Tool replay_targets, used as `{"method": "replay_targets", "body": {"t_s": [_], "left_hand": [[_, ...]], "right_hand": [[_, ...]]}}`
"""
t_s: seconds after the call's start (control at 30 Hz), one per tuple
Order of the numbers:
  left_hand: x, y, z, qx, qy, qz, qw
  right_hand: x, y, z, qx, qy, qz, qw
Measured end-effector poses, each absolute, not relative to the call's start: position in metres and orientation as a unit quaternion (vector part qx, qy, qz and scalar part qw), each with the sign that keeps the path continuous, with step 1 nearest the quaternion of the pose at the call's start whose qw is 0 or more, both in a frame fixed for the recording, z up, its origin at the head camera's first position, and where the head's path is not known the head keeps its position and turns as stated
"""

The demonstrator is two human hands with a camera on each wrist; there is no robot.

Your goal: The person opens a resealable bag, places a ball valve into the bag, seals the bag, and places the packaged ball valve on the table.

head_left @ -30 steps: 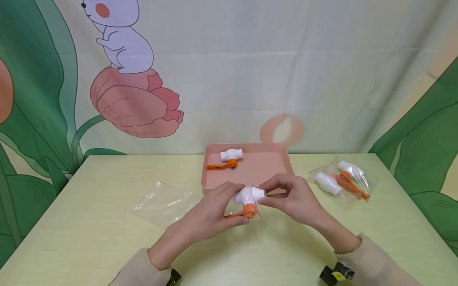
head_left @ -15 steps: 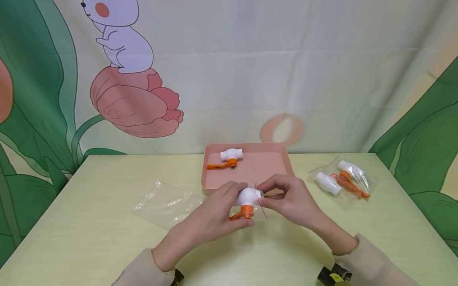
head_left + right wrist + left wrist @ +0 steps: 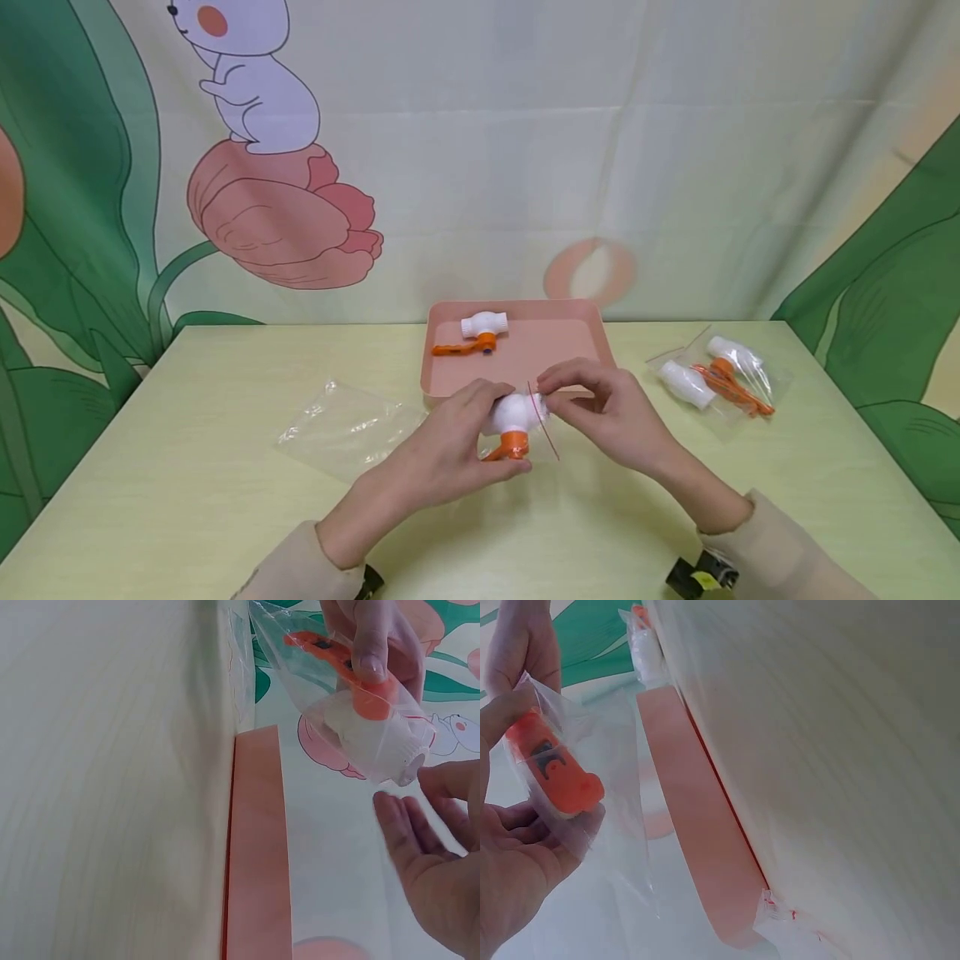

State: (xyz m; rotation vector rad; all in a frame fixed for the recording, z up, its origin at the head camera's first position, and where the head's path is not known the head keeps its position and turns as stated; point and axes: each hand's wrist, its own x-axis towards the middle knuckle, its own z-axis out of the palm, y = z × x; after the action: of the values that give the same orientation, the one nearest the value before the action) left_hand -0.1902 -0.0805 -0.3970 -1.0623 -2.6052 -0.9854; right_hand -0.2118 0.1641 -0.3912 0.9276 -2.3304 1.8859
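Observation:
A white valve with an orange handle (image 3: 514, 442), inside a clear bag with a red seal line, is gripped by my left hand (image 3: 431, 450). In the left wrist view the orange handle (image 3: 559, 769) lies between the thumb and fingers of my left hand (image 3: 517, 862). At the valve's white right end (image 3: 531, 408), the thumb and index finger of my right hand (image 3: 618, 417) pinch close together. The right wrist view has the bagged white end (image 3: 405, 761) at the fingertips of my right hand (image 3: 442, 862); their exact contact is unclear.
Behind the hands, a pink tray (image 3: 555, 337) holds another white valve (image 3: 484, 325) with an orange handle. A flat clear bag (image 3: 345, 429) lies on the left of the table. Bagged white and orange valves (image 3: 720, 379) lie on the right.
The right fingers have shifted slightly up and away along the valve's end. The red seal line has moved right and now slants across that end, while the left hand keeps its grip.

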Motion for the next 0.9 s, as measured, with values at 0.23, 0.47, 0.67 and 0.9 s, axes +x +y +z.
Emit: {"method": "replay_targets", "body": {"t_s": [0.23,0.47,0.67,0.9], "left_hand": [[-0.1897,-0.0801,-0.3974,-0.363,-0.871,-0.32,0.084],[-0.1892,-0.0796,-0.3982,-0.372,-0.869,-0.313,0.089],[-0.1881,-0.0781,-0.3973,-0.378,-0.867,-0.311,0.095],[-0.186,-0.0753,-0.3954,-0.384,-0.865,-0.309,0.094]], "right_hand": [[-0.2174,0.1641,-0.3948,0.247,-0.776,0.573,-0.086],[-0.2165,0.1642,-0.3929,0.239,-0.77,0.577,-0.131],[-0.2161,0.162,-0.3922,0.226,-0.766,0.589,-0.123],[-0.2165,0.1602,-0.3929,0.204,-0.77,0.597,-0.098]]}}
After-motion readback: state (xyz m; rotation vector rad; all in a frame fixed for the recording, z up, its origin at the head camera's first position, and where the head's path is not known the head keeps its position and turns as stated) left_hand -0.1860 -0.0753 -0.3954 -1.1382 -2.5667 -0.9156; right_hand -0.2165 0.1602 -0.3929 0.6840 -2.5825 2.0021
